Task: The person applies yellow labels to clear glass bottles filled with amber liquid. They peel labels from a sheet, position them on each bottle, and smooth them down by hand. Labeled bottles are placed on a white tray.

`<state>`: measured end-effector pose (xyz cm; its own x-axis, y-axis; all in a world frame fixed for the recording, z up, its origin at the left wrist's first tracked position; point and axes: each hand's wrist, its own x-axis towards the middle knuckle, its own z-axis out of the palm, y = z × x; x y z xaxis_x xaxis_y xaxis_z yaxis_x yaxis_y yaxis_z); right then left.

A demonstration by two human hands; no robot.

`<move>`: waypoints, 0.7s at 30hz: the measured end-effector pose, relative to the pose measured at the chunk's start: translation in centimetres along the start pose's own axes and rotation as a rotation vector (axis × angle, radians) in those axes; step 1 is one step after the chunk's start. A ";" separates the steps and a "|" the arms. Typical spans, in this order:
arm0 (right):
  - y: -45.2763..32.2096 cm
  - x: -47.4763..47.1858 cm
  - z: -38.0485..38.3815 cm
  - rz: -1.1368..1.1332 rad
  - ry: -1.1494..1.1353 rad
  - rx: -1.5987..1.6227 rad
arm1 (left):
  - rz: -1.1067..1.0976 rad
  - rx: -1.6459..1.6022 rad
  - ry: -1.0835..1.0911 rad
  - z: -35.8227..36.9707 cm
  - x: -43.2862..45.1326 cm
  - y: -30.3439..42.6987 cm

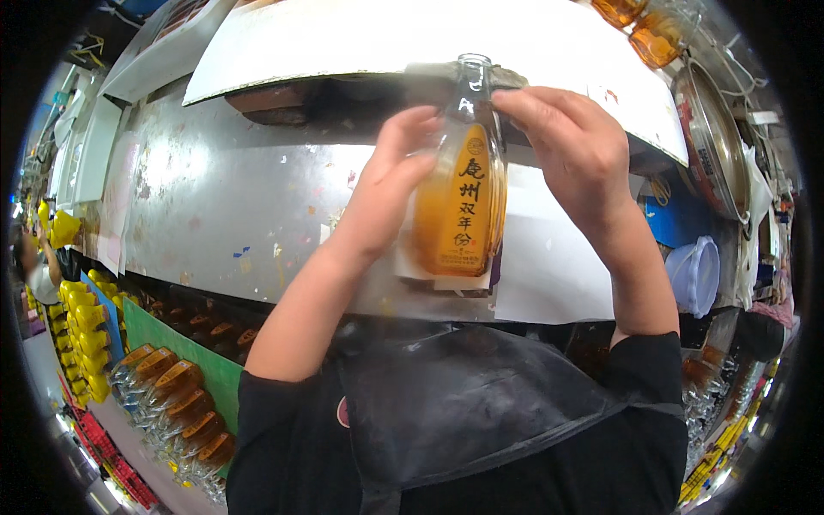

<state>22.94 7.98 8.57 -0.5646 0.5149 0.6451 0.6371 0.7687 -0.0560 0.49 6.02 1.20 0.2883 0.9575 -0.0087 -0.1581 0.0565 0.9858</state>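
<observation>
A clear glass bottle [468, 187] with an amber-tinted lower body stands before me, its open mouth toward the far side. A yellow-orange label [465, 212] bearing writing runs down its front. My left hand [402, 170] is blurred at the bottle's left side, thumb and fingers apart, with nothing seen between them. My right hand [573, 138] has its fingertips drawn together close to the right side of the bottle's neck; I cannot tell whether they touch it. What lies under the bottle is blurred, with a pale edge showing below its base.
A metal worktable [244, 206] with scraps stuck to it spans the middle, a white sheet [553, 257] on its right. A white board [360, 38] lies beyond. Labelled amber bottles [193, 399] stand lower left by a green panel [180, 360]. A pale blue bucket [694, 277] is right.
</observation>
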 end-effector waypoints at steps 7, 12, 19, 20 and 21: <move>-6.0 -2.0 -0.6 -0.381 -0.146 0.329 | -0.051 -0.159 -0.060 0.4 1.6 0.4; -2.7 -0.3 -0.6 0.165 -0.011 0.021 | 0.002 0.008 -0.087 -0.4 -0.6 -1.5; -8.5 -6.5 -0.9 -0.217 -0.249 0.213 | 0.209 0.696 -0.266 -3.6 -6.1 -3.1; -8.8 -7.1 -0.9 -0.243 -0.268 0.249 | 0.211 0.729 -0.229 -3.2 -6.1 -3.5; -9.3 -7.6 -0.7 -0.177 -0.223 0.253 | 0.228 0.761 -0.186 -2.5 -6.1 -3.9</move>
<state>21.65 -3.36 4.74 -0.7723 0.4142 0.4817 0.3857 0.9082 -0.1625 -2.99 0.67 -3.05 0.4889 0.8561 0.1678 0.4339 -0.4055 0.8046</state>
